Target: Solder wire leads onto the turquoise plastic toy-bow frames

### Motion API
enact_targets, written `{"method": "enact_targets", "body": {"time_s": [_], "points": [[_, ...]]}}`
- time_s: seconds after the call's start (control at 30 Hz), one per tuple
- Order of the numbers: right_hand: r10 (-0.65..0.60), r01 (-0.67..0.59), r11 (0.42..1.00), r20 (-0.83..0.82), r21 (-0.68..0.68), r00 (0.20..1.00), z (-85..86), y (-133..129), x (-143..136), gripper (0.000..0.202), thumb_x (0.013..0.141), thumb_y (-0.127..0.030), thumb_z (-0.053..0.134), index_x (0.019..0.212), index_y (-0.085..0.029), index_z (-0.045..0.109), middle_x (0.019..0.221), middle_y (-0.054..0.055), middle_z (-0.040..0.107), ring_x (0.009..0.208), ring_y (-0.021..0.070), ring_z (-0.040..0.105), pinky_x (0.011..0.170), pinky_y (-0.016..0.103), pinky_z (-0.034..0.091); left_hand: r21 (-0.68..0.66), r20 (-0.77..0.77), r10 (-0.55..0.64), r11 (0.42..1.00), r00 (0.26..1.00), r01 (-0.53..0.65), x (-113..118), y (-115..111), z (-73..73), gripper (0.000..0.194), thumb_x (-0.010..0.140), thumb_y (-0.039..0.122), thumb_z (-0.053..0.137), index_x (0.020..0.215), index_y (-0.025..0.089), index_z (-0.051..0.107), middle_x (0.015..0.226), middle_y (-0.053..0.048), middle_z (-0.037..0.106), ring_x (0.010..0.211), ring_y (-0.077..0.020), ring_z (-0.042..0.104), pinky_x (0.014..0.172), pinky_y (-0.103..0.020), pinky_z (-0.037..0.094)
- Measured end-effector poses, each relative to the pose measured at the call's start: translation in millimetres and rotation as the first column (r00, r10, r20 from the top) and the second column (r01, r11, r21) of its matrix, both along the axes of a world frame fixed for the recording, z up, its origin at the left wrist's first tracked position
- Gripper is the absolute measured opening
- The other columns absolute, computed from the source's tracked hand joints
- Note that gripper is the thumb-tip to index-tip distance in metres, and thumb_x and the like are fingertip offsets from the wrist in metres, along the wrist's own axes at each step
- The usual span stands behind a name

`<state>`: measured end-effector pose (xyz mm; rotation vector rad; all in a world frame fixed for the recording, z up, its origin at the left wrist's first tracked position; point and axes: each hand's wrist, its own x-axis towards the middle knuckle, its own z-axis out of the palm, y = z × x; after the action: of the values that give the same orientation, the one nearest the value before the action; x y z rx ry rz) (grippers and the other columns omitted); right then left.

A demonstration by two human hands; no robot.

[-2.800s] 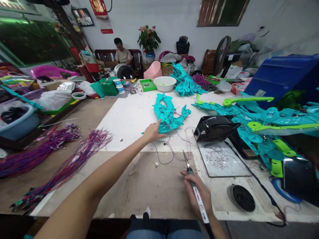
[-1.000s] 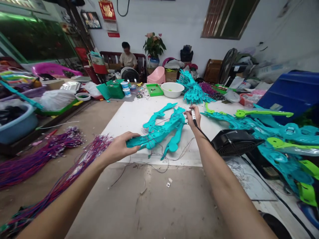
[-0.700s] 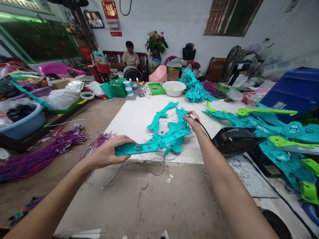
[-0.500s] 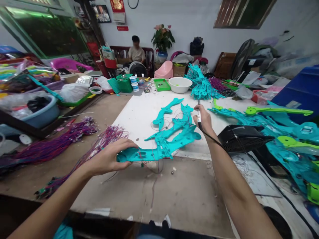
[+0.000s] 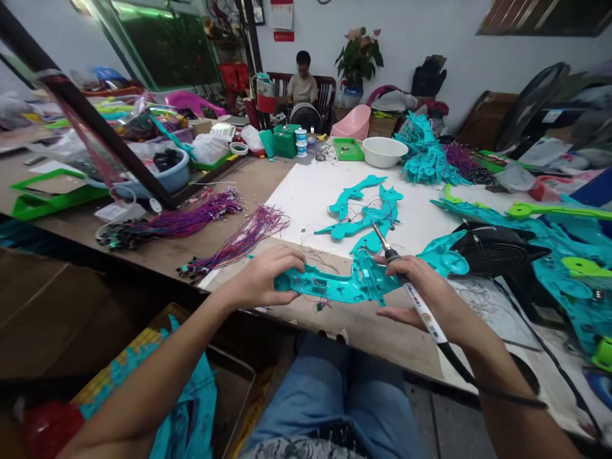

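My left hand (image 5: 262, 277) pinches the left end of a long turquoise plastic shell (image 5: 335, 288), fingers above and thumb below. Thin wires and a small green circuit board (image 5: 320, 306) hang at the shell's lower edge. In my right hand (image 5: 437, 296) lies a soldering iron (image 5: 424, 313), its metal tip pointing up and left, away from the shell. That hand's thumb and fingers are also around the shell's right part, partly hiding it. Beyond the shell, more turquoise pieces (image 5: 351, 226) with thin wires lie on the white board (image 5: 296, 191).
Bundles of red and purple wires (image 5: 196, 213) lie to the left. At the back are a white bowl (image 5: 385, 153), a green tray (image 5: 348, 150) and a turquoise pile (image 5: 425, 153). A black fan-like unit (image 5: 492, 248) sits at right. A person (image 5: 303, 86) sits far behind.
My right hand has come back from the far side with the soldering iron and now reaches the shell's right part. The shell has come nearer the table's front edge. The view has turned left and down.
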<state>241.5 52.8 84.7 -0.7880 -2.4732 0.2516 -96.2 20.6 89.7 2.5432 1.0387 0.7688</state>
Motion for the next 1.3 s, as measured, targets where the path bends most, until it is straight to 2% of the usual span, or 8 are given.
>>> {"method": "enact_targets", "body": {"time_s": [0.17,0.3,0.47,0.63,0.8,1.03,1.17,1.3], "points": [[-0.125,0.129,0.988,-0.051,0.081,0.991,-4.8,-30.1,10.6,0.041,0.077,-0.039,0.072,0.106,-0.025,0.047,0.113,0.009,0.066,0.097,0.0262,0.064,0.081,0.039,0.051,0.085,0.131,0.239,0.964,0.962,-0.251,6.5,-39.5,-15.5,0.031,0.079,0.031,0.07,0.106,0.02,0.058,0.119,-0.011,0.06,0.111,-0.0248,0.056,0.099,-0.04,0.044],[-0.265,0.285,0.954,-0.184,0.096,0.947,-2.8,-47.9,12.6,0.044,0.076,-0.042,0.073,0.106,-0.025,0.045,0.115,0.011,0.067,0.1,0.029,0.065,0.085,0.043,0.051,-0.059,0.563,0.526,0.795,0.638,-0.604,36.7,-78.9,-47.6,0.021,0.085,0.025,0.062,0.106,0.021,0.059,0.109,-0.007,0.064,0.105,-0.022,0.059,0.096,-0.039,0.045],[-0.244,0.294,0.94,-0.259,0.175,0.934,8.4,-60.5,-1.4,0.046,0.074,-0.041,0.075,0.105,-0.026,0.045,0.117,0.01,0.068,0.102,0.0289,0.063,0.09,0.045,0.049,-0.495,0.614,0.469,0.855,0.634,-0.153,90.1,-86.9,-62.5,0.06,0.075,0.036,0.073,0.128,0.017,0.054,0.13,-0.013,0.059,0.121,-0.0264,0.053,0.103,-0.037,0.042],[-0.164,0.242,0.919,-0.258,0.311,0.952,-4.5,-52.2,1.3,0.049,0.071,-0.032,0.078,0.108,-0.025,0.047,0.12,0.011,0.066,0.108,0.0299,0.059,0.093,0.047,0.047,-0.691,0.624,0.526,0.717,0.578,0.093,75.0,-97.7,-38.8,0.033,0.086,0.043,0.06,0.097,0.013,0.066,0.066,-0.003,0.064,0.063,-0.0135,0.06,0.069,-0.027,0.048],[-0.108,0.155,0.951,-0.183,0.269,0.977,-33.7,-42.9,12.0,0.047,0.071,-0.03,0.077,0.108,-0.025,0.047,0.12,0.01,0.065,0.115,0.03,0.056,0.102,0.052,0.042,-0.8,0.391,0.562,0.6,0.729,-0.033,26.0,-110.3,-14.3,0.042,0.083,0.044,0.06,0.111,0.012,0.064,0.067,0.0,0.06,0.047,-0.0069,0.047,0.048,-0.02,0.036],[-0.164,0.203,0.95,-0.176,0.236,0.971,-46.8,-35.1,23.4,0.046,0.071,-0.029,0.076,0.107,-0.025,0.048,0.118,0.009,0.066,0.111,0.0295,0.058,0.104,0.054,0.041,-0.698,0.104,0.413,0.678,0.905,-0.229,0.5,-80.3,11.7,0.061,0.08,0.036,0.061,0.137,0.017,0.048,0.085,-0.002,0.061,0.056,-0.0096,0.053,0.052,-0.021,0.043],[-0.165,0.181,0.971,-0.109,0.155,0.98,-55.7,-22.9,42.6,0.043,0.074,-0.033,0.074,0.108,-0.026,0.048,0.117,0.009,0.066,0.112,0.0294,0.06,0.107,0.055,0.039,-0.644,-0.128,0.307,0.698,0.943,-0.314,-16.0,-77.3,29.8,0.04,0.084,0.039,0.055,0.114,0.015,0.067,0.068,0.0,0.06,0.06,-0.0114,0.052,0.055,-0.019,0.041],[-0.166,0.169,0.985,-0.106,0.022,0.98,-67.7,-18.8,51.5,0.043,0.076,-0.036,0.072,0.109,-0.026,0.046,0.12,0.009,0.065,0.113,0.0296,0.061,0.104,0.054,0.042,-0.806,-0.102,0.172,0.563,0.98,-0.183,-18.0,-89.6,11.9,0.038,0.088,0.044,0.052,0.109,0.018,0.069,0.072,-0.001,0.064,0.064,-0.0126,0.057,0.059,-0.02,0.044]]}}
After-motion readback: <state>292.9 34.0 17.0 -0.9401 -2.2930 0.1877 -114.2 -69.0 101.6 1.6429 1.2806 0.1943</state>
